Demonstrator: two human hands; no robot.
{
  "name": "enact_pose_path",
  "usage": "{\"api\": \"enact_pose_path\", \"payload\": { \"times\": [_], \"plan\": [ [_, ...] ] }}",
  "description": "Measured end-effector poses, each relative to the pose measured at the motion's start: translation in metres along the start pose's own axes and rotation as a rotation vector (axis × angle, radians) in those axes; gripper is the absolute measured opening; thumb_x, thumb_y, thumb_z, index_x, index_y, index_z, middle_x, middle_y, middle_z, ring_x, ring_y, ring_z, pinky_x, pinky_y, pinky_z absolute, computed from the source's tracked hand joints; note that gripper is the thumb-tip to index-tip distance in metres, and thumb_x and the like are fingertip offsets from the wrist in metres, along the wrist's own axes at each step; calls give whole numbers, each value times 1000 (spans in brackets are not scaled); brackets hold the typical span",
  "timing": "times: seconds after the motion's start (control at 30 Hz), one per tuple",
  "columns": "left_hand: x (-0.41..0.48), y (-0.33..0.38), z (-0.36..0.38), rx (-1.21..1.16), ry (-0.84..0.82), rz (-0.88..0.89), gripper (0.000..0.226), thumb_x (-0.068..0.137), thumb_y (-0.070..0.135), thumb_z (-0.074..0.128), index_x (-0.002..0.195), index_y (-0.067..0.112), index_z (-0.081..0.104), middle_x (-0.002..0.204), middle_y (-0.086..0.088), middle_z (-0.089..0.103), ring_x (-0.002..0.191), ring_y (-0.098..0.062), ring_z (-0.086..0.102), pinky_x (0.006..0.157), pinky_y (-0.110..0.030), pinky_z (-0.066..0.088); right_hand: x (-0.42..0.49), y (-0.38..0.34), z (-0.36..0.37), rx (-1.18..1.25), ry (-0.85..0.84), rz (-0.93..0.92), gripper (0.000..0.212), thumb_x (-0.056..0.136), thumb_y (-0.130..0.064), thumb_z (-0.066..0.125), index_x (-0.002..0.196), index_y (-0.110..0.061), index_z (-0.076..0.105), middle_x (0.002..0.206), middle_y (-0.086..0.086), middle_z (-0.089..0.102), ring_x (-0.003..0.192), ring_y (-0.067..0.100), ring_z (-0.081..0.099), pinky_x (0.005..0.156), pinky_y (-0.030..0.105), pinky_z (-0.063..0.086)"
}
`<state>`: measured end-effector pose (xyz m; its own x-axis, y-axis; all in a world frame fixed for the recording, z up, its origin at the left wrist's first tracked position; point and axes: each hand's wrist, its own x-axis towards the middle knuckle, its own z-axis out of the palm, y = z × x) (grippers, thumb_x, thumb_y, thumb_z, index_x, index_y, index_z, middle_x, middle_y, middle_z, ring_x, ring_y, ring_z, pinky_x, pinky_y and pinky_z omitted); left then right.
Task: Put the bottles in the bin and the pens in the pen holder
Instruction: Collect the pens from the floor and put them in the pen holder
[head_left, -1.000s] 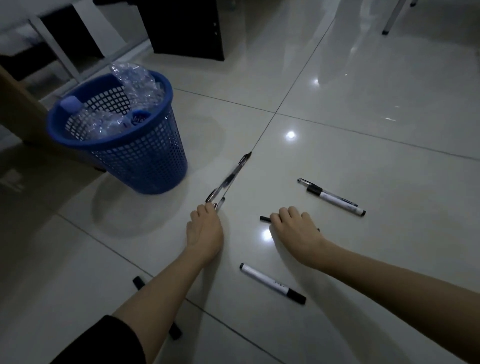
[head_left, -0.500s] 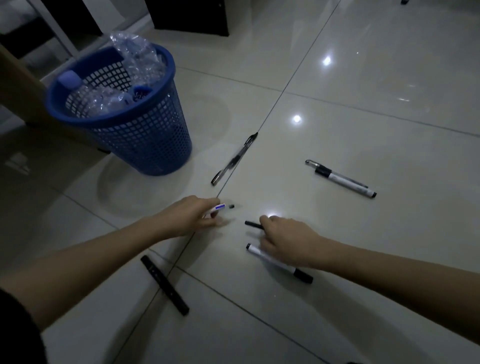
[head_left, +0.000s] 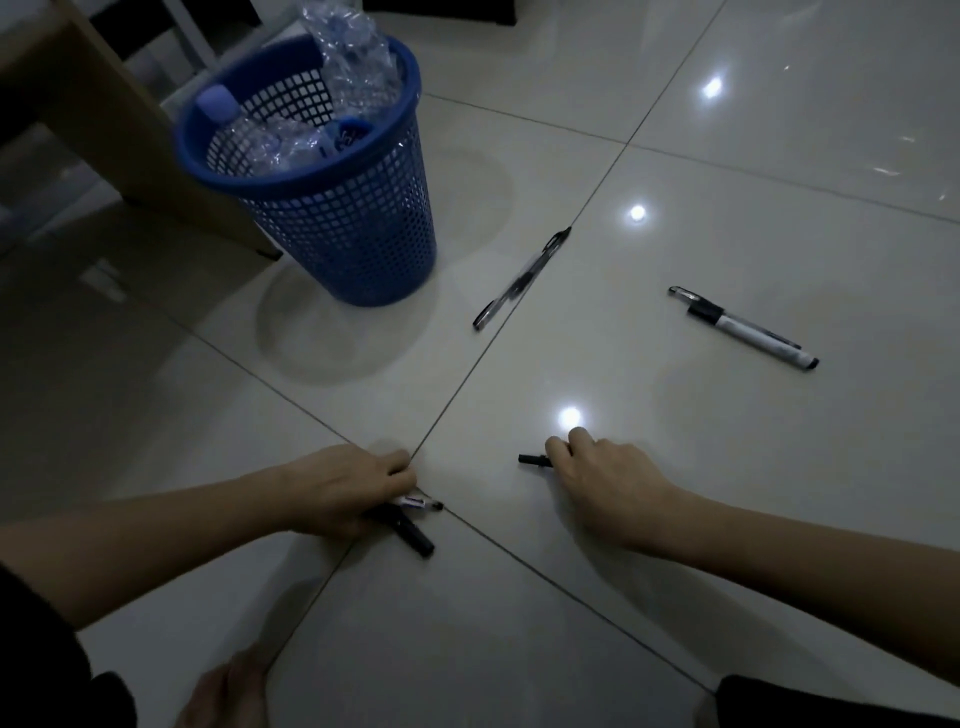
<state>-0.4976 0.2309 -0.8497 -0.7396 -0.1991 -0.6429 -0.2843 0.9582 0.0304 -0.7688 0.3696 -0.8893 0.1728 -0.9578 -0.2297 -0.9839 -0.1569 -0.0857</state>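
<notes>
My left hand (head_left: 353, 488) rests low on the floor, shut on a small white-and-blue pen (head_left: 418, 502) and gripping a black marker (head_left: 410, 532) whose end sticks out below the fingers. My right hand (head_left: 602, 483) is shut on a black pen (head_left: 534, 460), whose tip pokes out to the left; a white marker it covered earlier is hidden. A clear pen (head_left: 522, 280) lies along the tile joint. A white marker with a black cap (head_left: 748, 332) and a thin pen beside it lie to the right. Crushed clear bottles (head_left: 353, 62) fill the blue mesh bin (head_left: 343, 228).
The floor is glossy pale tile with bright light reflections. A wooden furniture leg (head_left: 156, 156) stands just left of the bin. My knees (head_left: 228, 691) show at the bottom edge. No pen holder is in view.
My left hand pulled back toward me with the small pen and closed onto the black marker. My right hand closed over the black pen and the white marker under it.
</notes>
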Motion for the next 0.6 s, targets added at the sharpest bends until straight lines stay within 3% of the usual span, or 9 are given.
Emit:
{"api": "enact_pose_path", "payload": {
  "times": [0.2,0.33,0.47,0.6],
  "plan": [
    [29,-4,-22,-55,229,-76,25,77,39,52,95,22,50,99,-2,62,83,-26,61,61,-32,38,-2,28,-6,204,23,117,19,85,-13,44,104,-10,45,99,11,62,82,34,60,58,33,33],
    [65,-10,-60,-23,427,-116,18,78,32,57,89,19,53,87,-8,65,75,-29,58,57,-32,35,2,53,-16,351,95,203,18,90,-13,45,107,-14,39,99,14,61,84,37,57,64,39,41],
    [115,-13,-99,-112,577,-213,14,84,24,56,94,18,47,90,-9,65,76,-33,60,57,-34,38,14,81,-34,269,284,314,16,91,-20,50,104,-21,41,90,11,64,77,36,59,53,34,35],
    [157,-21,-131,-214,618,-362,27,84,21,56,107,14,43,92,-14,66,71,-34,59,56,-34,42,19,123,-50,52,475,515,24,80,0,50,101,-12,50,79,13,64,57,32,53,42,27,18]
  ]
}}
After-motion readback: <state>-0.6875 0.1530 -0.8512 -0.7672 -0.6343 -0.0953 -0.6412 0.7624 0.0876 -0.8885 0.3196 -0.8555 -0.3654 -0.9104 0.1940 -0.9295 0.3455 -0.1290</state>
